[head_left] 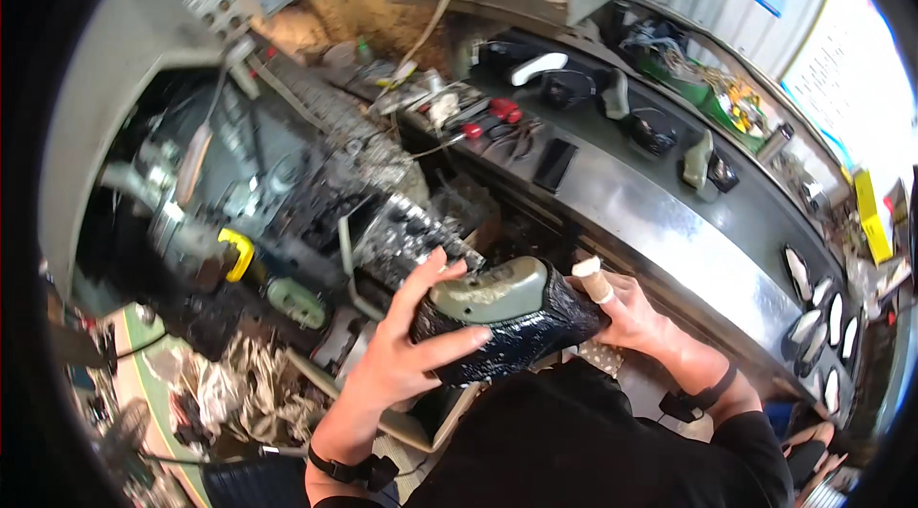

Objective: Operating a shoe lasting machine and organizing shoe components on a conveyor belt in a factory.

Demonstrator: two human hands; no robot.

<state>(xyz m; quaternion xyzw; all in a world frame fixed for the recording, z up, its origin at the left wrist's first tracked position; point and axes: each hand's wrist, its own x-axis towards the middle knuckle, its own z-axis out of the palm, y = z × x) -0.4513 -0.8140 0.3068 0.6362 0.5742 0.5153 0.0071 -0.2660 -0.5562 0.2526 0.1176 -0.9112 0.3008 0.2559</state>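
Between my two hands is a shoe upper (521, 347) of glossy black textured material, stretched over a grey-green shoe last (492, 293). It is held in front of my chest, with the smooth face of the last turned up. My left hand (397, 345) grips its left end, thumb and fingers spread around the side. At the other end, my right hand (628, 315) is closed on the black material; one finger wears a pale wrap (591, 279). The right fingertips are partly hidden behind the upper.
At left stands a machine with a yellow handle (236, 255) and a green last (296, 302) beside it. A conveyor (703, 226) on the right carries several lasts and shoes. A black phone (555, 165) and red-handled tools (504, 110) lie along its edge. Crumpled beige material (253, 389) is heaped lower left.
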